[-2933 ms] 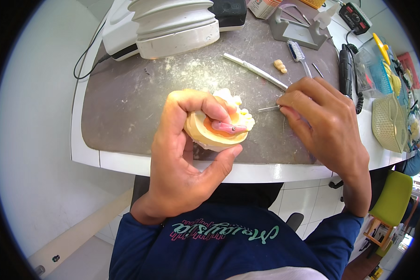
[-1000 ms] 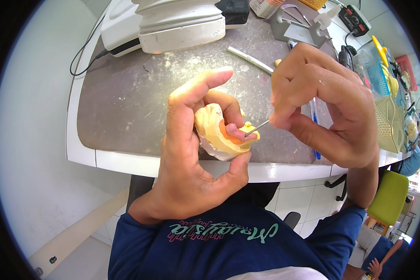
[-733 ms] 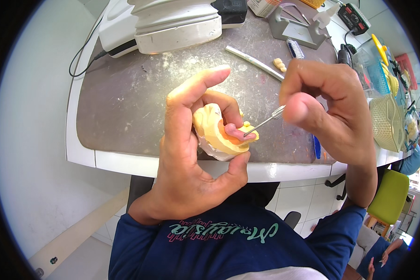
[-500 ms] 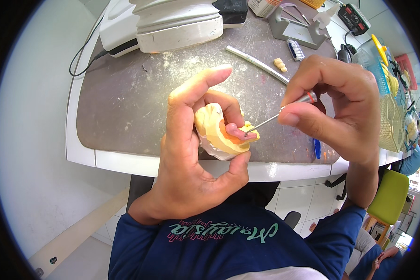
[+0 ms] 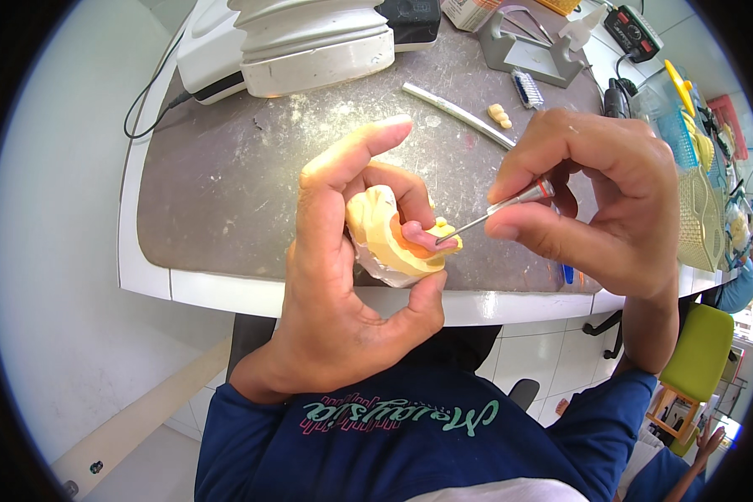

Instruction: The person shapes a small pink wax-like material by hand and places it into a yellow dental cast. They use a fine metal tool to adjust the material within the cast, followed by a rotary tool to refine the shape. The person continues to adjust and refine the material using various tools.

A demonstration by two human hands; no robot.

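Observation:
My left hand point(image 5: 328, 280) is closed around a yellow dental cast point(image 5: 375, 219) with a whitish base, thumb at its lower edge and fingers curled behind it. A pink gum-coloured piece point(image 5: 417, 235) sits on the cast over an orange area. In my right hand point(image 5: 602, 197), thumb and index finger pinch a small screwdriver point(image 5: 525, 197) with a silver handle and a red ring. Its thin shaft slants down left, and the tip meets the pink piece. Whether the tip sits in a hole cannot be made out.
A ribbed white hose end point(image 5: 318, 63) stands at the back of the bench mat point(image 5: 217, 201). Behind my hands lie a silver rod point(image 5: 456, 113), some tooth-shaped pieces point(image 5: 499, 115) and a small brush point(image 5: 527, 89). Baskets point(image 5: 699, 219) line the right side; another person's arm point(image 5: 699, 456) shows lower right.
My right fingers have shifted slightly left along the screwdriver, and its handle has tilted so more of it shows. The cast has moved only a trifle left.

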